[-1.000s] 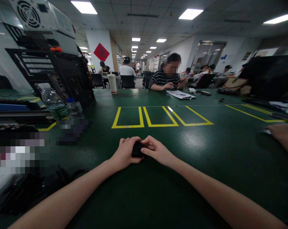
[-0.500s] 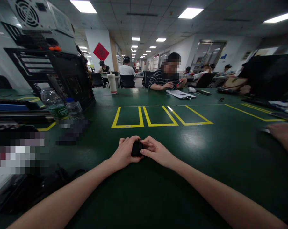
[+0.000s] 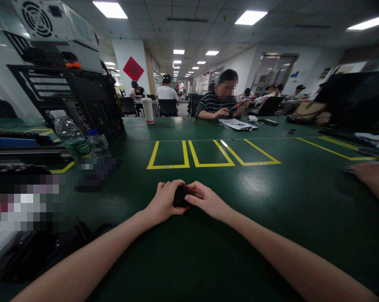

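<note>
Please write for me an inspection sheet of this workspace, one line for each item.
Surface: green tabletop, yellow tape outlines, light glare.
Work item: small black object; details too dark to tell.
Clutter: clear plastic bottle with green label, black metal computer case, tall white cup, clipboard with white paper.
Hands: left hand grips the object; right hand has thumb and fingers at its right side.
Cables: thin wires by the case edge.
Surroundings: person in striped shirt opposite; another person's hand, far right.
</note>
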Tool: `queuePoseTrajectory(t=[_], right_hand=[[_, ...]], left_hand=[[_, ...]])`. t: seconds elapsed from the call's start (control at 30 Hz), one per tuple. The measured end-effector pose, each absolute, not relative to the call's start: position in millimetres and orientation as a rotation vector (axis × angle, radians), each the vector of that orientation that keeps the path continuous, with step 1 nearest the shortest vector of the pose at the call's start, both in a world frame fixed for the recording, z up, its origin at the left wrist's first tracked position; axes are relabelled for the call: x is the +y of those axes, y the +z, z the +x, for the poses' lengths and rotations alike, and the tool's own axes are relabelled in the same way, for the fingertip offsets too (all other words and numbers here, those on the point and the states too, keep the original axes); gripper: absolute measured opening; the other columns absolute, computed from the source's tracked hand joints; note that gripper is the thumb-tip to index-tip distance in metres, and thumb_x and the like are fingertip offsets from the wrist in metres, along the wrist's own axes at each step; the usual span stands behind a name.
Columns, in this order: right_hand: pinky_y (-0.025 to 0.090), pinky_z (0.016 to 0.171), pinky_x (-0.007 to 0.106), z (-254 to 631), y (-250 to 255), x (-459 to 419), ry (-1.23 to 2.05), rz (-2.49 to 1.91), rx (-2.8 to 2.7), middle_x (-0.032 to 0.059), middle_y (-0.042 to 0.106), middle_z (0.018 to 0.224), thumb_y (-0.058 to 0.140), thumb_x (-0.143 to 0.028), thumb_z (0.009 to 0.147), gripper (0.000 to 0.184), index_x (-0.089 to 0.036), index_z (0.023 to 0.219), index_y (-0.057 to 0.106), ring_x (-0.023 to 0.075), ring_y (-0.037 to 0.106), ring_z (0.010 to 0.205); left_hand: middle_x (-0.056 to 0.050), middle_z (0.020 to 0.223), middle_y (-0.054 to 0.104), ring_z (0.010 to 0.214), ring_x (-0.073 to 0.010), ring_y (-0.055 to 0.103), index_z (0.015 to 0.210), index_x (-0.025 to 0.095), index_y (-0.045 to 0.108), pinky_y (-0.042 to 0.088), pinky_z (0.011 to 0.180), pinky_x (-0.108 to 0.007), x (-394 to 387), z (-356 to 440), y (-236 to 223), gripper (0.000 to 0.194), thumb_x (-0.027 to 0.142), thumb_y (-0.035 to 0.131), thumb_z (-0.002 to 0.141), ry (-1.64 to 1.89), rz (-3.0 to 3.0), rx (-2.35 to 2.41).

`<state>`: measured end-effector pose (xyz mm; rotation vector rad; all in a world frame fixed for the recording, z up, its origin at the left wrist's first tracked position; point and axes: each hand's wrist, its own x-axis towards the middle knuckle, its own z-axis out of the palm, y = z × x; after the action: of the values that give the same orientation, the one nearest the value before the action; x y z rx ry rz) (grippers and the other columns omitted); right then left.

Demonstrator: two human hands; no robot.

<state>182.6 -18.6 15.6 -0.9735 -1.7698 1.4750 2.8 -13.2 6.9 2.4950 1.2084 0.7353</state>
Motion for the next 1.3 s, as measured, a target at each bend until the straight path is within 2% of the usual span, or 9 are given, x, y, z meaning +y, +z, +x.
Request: queuePoseTrajectory(t=[0.23, 0.5, 0.7, 0.93, 1.07, 1.3], right_hand=[[0.045, 0.084, 0.037, 182.9, 16.1, -18.7, 1.531, -0.833, -1.745, 0.0011, 0.051, 0.100, 0.062, -0.017, 0.068, 0.032, -0.019, 0.094, 0.043, 0.0170, 0.052, 0.098], [0.044, 0.082, 0.036, 181.5, 14.0, -17.3, 1.416, -0.870, -1.759, 0.0005, 0.052, 0.095, 0.056, -0.027, 0.073, 0.019, -0.020, 0.088, 0.047, 0.0164, 0.053, 0.094], [0.045, 0.082, 0.038, 182.1, 14.7, -15.5, 1.444, -0.958, -1.742, 0.0033, 0.052, 0.099, 0.059, -0.027, 0.071, 0.030, -0.019, 0.096, 0.045, 0.0178, 0.054, 0.093], [0.046, 0.081, 0.036, 183.6, 15.4, -19.4, 1.526, -0.868, -1.753, 0.0011, 0.050, 0.101, 0.062, -0.021, 0.068, 0.033, -0.021, 0.096, 0.044, 0.0167, 0.054, 0.093], [0.046, 0.079, 0.036, 182.4, 14.3, -18.9, 1.469, -0.919, -1.743, 0.0016, 0.051, 0.098, 0.055, -0.029, 0.074, 0.023, -0.021, 0.094, 0.046, 0.0173, 0.054, 0.092], [0.045, 0.081, 0.037, 181.4, 13.2, -16.8, 1.458, -0.985, -1.738, 0.0027, 0.052, 0.098, 0.054, -0.031, 0.075, 0.026, -0.020, 0.096, 0.046, 0.0181, 0.054, 0.092]], left_hand=[[-0.004, 0.104, 0.050, 0.093, -0.0225, 0.048, 0.110, 0.023, 0.035, 0.030, 0.080, -0.036, -14.6, 2.4, 8.5, 0.055, 0.029, 0.064, 0.064, 0.719, 2.518, 1.200], [-0.004, 0.102, 0.051, 0.092, -0.0227, 0.048, 0.109, 0.022, 0.036, 0.030, 0.080, -0.036, -14.2, 3.4, 8.5, 0.056, 0.033, 0.065, 0.063, 0.743, 2.529, 1.216], [-0.003, 0.102, 0.051, 0.092, -0.0225, 0.048, 0.109, 0.022, 0.036, 0.030, 0.079, -0.035, -15.0, 3.2, 10.6, 0.054, 0.032, 0.065, 0.064, 0.721, 2.509, 1.206], [-0.004, 0.104, 0.051, 0.094, -0.0223, 0.048, 0.111, 0.023, 0.036, 0.030, 0.080, -0.035, -17.7, 2.2, 15.4, 0.053, 0.031, 0.063, 0.066, 0.700, 2.513, 1.189], [-0.005, 0.106, 0.050, 0.095, -0.0227, 0.049, 0.112, 0.023, 0.035, 0.030, 0.082, -0.036, -20.9, 2.7, 21.3, 0.054, 0.031, 0.062, 0.067, 0.684, 2.508, 1.188], [-0.005, 0.105, 0.050, 0.095, -0.0225, 0.049, 0.112, 0.023, 0.035, 0.031, 0.081, -0.036, -19.7, 3.5, 20.7, 0.053, 0.033, 0.062, 0.067, 0.680, 2.482, 1.184]])
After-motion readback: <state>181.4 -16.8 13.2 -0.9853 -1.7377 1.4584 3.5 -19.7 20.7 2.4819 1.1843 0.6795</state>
